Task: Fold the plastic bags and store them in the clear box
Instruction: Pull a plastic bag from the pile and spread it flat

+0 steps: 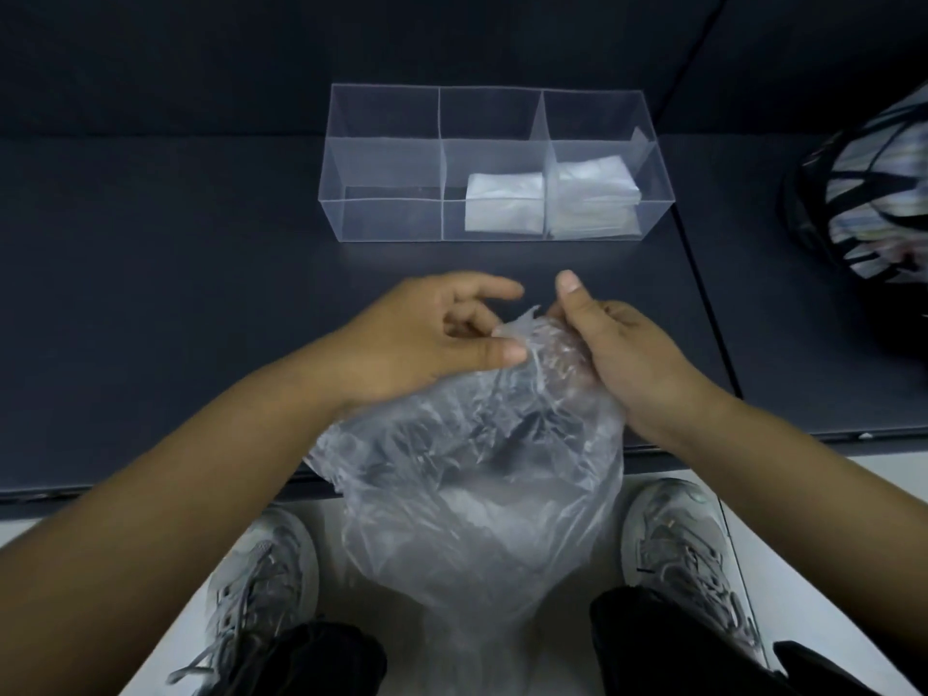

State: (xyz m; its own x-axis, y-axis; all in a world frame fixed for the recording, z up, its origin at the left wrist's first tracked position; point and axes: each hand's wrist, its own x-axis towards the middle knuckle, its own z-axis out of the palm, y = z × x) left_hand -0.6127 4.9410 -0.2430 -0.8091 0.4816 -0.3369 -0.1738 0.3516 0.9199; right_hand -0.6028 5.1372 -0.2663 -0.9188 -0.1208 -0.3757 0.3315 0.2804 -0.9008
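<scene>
Head view, the only one:

- Plastic bag was unfolded and crumpled. It hung off the near edge of the desk and down between the person's shoes. Its top sat up at desk height, between the hands.
- Left grip: thumb and curled fingers pinched the bag's top edge, with the index finger sticking out free.
- Right grip: fingers were closed round the bunched top of the bag, thumb pointing straight up and off the film.
- Clear box stood further back on the desk, well apart from the hands, with three compartments in a row. One folded bag lay in the middle compartment and a stack of folded bags in the right one.
- A striped thing with black straps sat at the far right of the desk. Couldn't tell what it was.

My read: the step was opening and flattening the bag, with no fold started.

Risks from here:
- Most of the bag hung below the desk edge, so if either pinch slipped on the slick film its weight would likely drag it to the floor.
- Air was trapped in the puffed body. Folding without pressing it out would give a fat packet that springs open.
- The top was bunched in the right grip, so edges could be misaligned and the fold skewed, poorly matching the squares already stored.
- The right compartment's stack looked tall, and pushing another in there could spill it.
</scene>
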